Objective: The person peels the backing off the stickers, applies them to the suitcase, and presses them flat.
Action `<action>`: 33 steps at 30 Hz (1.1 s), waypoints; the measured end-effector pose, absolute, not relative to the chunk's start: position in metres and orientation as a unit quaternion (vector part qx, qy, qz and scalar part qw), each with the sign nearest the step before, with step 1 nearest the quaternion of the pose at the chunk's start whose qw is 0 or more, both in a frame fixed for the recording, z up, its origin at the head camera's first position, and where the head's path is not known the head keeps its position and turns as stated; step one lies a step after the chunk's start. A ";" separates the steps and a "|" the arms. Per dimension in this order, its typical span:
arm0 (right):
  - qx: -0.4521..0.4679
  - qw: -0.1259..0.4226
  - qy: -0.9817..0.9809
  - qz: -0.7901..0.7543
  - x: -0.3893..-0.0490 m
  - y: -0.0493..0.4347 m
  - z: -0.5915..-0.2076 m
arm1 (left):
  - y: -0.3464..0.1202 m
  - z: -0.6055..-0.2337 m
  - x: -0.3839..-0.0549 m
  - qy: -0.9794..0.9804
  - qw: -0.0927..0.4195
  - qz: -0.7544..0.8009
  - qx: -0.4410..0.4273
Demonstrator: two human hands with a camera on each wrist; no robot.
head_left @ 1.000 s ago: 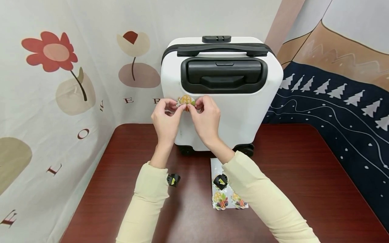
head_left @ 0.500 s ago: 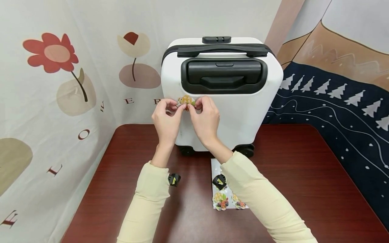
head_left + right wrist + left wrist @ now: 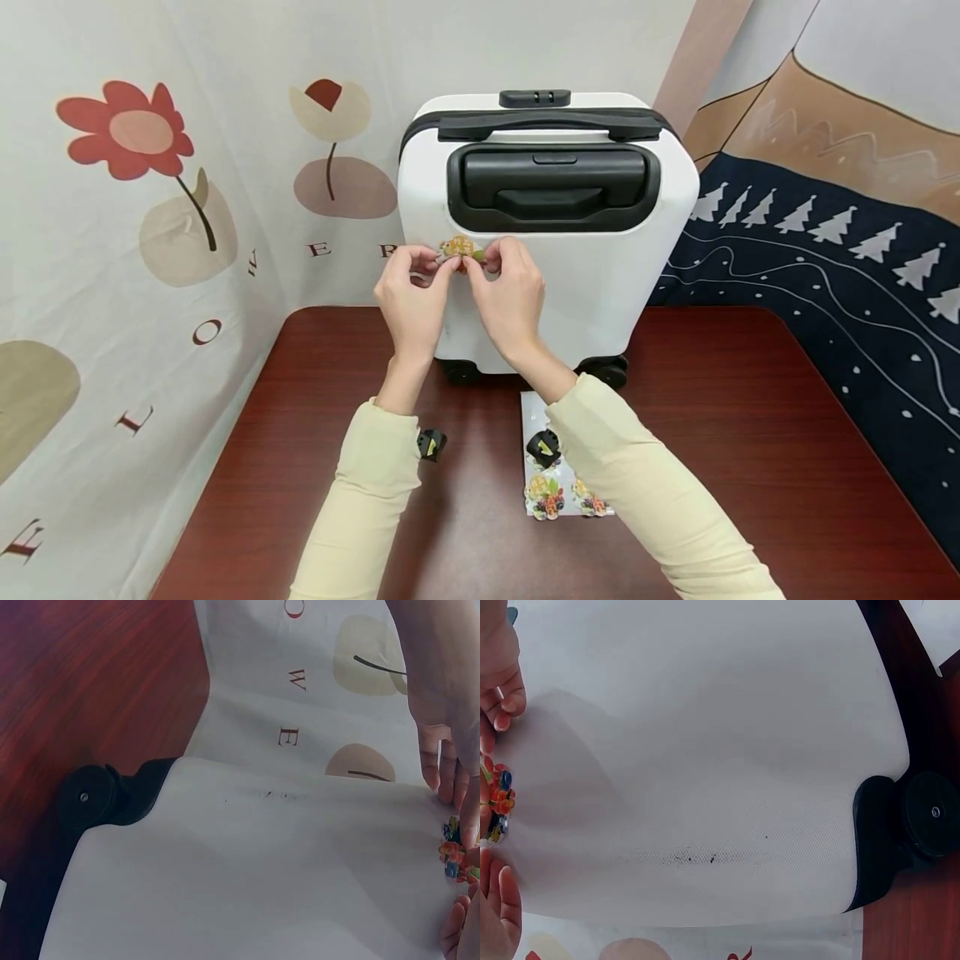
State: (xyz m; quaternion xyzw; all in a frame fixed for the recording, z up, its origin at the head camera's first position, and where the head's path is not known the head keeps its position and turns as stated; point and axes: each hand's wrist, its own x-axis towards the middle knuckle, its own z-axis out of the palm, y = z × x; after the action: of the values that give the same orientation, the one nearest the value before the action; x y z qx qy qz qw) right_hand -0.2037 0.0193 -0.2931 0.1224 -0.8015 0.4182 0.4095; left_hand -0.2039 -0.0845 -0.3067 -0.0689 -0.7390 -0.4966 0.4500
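Note:
A colourful fruit sticker [image 3: 461, 247] with yellow lettering is at the upper left of the white suitcase's front [image 3: 570, 292], below its black handle recess. My left hand [image 3: 412, 292] pinches the sticker's left side between thumb and fingers. From the right side my right hand [image 3: 512, 292] pinches it too, the thumb tips almost meeting at its lower edge. Red and blue berries on the sticker [image 3: 501, 796] show at the left edge of the left wrist view. The right wrist view has the sticker [image 3: 453, 851] at its right edge, partly covered by fingers.
On the dark red wooden table [image 3: 720, 433] lies a white sheet [image 3: 534, 408] with several more fruit stickers [image 3: 544, 497], partly under the right forearm. The suitcase stands on black wheels [image 3: 602, 369]. Printed cloths hang behind and beside the table.
Both hands stay almost in place at the sticker. Its top tilts slightly, so the lettering looks more foreshortened now.

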 end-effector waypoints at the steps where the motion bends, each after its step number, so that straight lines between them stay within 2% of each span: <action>1: 0.123 0.409 -0.802 0.417 -0.204 0.020 -0.293 | -0.084 -0.307 -0.204 -0.738 0.451 -0.497 -0.069; 18: 0.143 0.421 -0.803 0.397 -0.207 0.031 -0.294 | -0.091 -0.307 -0.206 -0.730 0.457 -0.504 -0.066; 26: 0.144 0.411 -0.800 0.413 -0.207 0.041 -0.293 | -0.101 -0.309 -0.206 -0.740 0.430 -0.514 -0.059; 33: 0.155 0.395 -0.799 0.426 -0.206 0.049 -0.294 | -0.107 -0.308 -0.204 -0.756 0.387 -0.522 -0.078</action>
State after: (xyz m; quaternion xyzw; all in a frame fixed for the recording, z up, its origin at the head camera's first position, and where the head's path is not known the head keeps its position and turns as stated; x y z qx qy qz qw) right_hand -0.2062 0.0485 -0.2940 0.1550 -0.7987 0.4265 0.3951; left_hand -0.2037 -0.1069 -0.3082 -0.0784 -0.7563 -0.5218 0.3867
